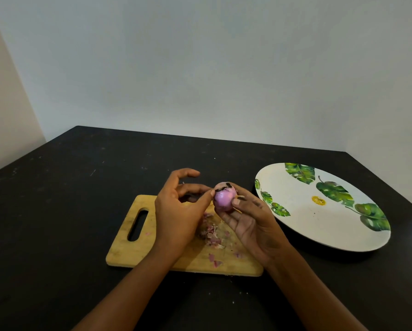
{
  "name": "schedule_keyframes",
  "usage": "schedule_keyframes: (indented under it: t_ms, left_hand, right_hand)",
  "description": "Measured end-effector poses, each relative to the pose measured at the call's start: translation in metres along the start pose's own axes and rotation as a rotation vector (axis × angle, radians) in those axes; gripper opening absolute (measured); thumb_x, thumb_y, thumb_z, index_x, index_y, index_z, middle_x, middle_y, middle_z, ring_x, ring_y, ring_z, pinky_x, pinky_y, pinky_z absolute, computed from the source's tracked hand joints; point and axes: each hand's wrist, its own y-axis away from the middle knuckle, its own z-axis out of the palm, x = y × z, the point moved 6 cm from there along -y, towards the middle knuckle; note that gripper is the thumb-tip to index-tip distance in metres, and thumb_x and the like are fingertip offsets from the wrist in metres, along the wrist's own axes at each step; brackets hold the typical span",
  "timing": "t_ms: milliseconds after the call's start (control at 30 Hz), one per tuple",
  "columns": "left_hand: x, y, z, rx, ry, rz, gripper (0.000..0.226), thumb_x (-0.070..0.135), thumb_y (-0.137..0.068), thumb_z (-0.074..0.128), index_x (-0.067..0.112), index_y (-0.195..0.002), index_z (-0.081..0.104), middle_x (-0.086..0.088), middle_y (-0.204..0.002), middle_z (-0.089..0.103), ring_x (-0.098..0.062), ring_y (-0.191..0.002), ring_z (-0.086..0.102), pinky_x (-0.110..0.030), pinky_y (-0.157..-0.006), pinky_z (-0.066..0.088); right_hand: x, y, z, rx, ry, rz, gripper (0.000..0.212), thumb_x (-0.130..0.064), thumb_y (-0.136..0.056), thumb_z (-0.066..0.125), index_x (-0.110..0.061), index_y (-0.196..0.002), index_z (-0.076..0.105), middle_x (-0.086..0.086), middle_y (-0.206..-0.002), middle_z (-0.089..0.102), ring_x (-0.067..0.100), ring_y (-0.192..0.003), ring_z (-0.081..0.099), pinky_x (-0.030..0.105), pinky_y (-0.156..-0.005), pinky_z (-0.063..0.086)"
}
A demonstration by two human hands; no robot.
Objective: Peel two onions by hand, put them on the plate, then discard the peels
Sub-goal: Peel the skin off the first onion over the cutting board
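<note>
Over a black table (57, 187) and board (133, 254), the right hand (250, 220) cups a nearly peeled onion (224, 200) while the left hand (176, 211) pinches dark skin (220, 187) at its top, plate (307, 228) lying just right of both hands.

You will find no text, label, brand, number or sign to read here; the plate (307, 225) bears only printed green leaves and one small yellow mark, too blurred to tell as a letter or logo, and the cutting board (124, 254) shows plain wood with no stamp
</note>
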Motion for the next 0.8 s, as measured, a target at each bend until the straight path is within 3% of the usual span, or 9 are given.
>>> schedule_keyframes:
  t_ms: [167,300,400,533,633,700,800]
  left_hand:
    - [0.001,0.000,-0.002,0.033,0.016,0.010,0.051,0.004,-0.072,0.075,0.024,-0.109,0.048,0.005,-0.077,0.069,-0.004,-0.074,0.067,-0.013,-0.071,0.051]
    - [-0.002,-0.002,-0.007,0.076,-0.084,0.007,0.051,0.007,-0.072,0.076,0.026,-0.109,0.046,0.010,-0.076,0.068,-0.001,-0.075,0.065,-0.011,-0.071,0.050]
    - [-0.005,-0.004,-0.009,0.081,-0.233,0.032,0.044,0.011,-0.073,0.076,0.029,-0.103,0.050,0.015,-0.076,0.065,-0.001,-0.077,0.064,-0.019,-0.071,0.052]
    - [-0.013,-0.007,-0.005,0.018,-0.446,0.084,0.026,0.014,-0.077,0.072,0.033,-0.091,0.059,0.009,-0.097,0.064,-0.004,-0.091,0.057,-0.016,-0.071,0.046]
    - [-0.016,-0.007,0.000,-0.021,-0.607,0.145,0.015,0.019,-0.080,0.068,0.023,-0.094,0.070,0.007,-0.116,0.063,-0.005,-0.111,0.042,-0.020,-0.080,0.037]
    - [-0.016,-0.007,0.002,-0.030,-0.590,0.162,0.019,0.024,-0.081,0.067,0.021,-0.100,0.070,0.008,-0.114,0.063,-0.009,-0.113,0.044,-0.024,-0.081,0.043]
    - [-0.008,-0.005,-0.002,0.013,-0.429,0.153,0.020,0.021,-0.081,0.068,0.024,-0.101,0.066,0.014,-0.095,0.062,-0.002,-0.093,0.054,-0.014,-0.073,0.043]
  right_hand:
    - [0.001,0.000,0.002,-0.023,-0.007,0.018,0.051,-0.004,-0.066,0.071,-0.001,-0.117,0.062,0.021,-0.117,0.067,0.032,-0.104,0.068,0.035,-0.078,0.059]
    - [0.001,0.001,0.002,-0.046,-0.084,0.020,0.083,-0.016,-0.038,0.094,0.000,-0.113,0.063,0.021,-0.117,0.067,0.031,-0.103,0.068,0.035,-0.076,0.058]
    - [0.001,0.002,0.002,-0.060,-0.112,0.030,0.091,-0.019,-0.036,0.096,0.001,-0.117,0.061,0.023,-0.122,0.064,0.032,-0.106,0.067,0.035,-0.076,0.058]
    - [0.000,0.002,0.003,-0.080,-0.082,0.026,0.085,-0.019,-0.036,0.096,0.000,-0.113,0.064,0.022,-0.118,0.066,0.031,-0.103,0.068,0.034,-0.076,0.058]
    - [0.000,0.000,0.001,-0.083,-0.040,0.017,0.084,-0.018,-0.036,0.096,-0.002,-0.113,0.066,0.021,-0.116,0.066,0.031,-0.103,0.068,0.034,-0.076,0.058]
    - [0.000,-0.002,-0.002,-0.070,-0.038,0.014,0.089,-0.015,-0.036,0.096,-0.001,-0.118,0.064,0.022,-0.120,0.065,0.033,-0.105,0.067,0.035,-0.077,0.058]
    - [0.000,-0.003,-0.004,-0.072,-0.020,0.000,0.078,-0.009,-0.039,0.094,-0.004,-0.113,0.069,0.021,-0.119,0.065,0.033,-0.106,0.067,0.035,-0.079,0.058]
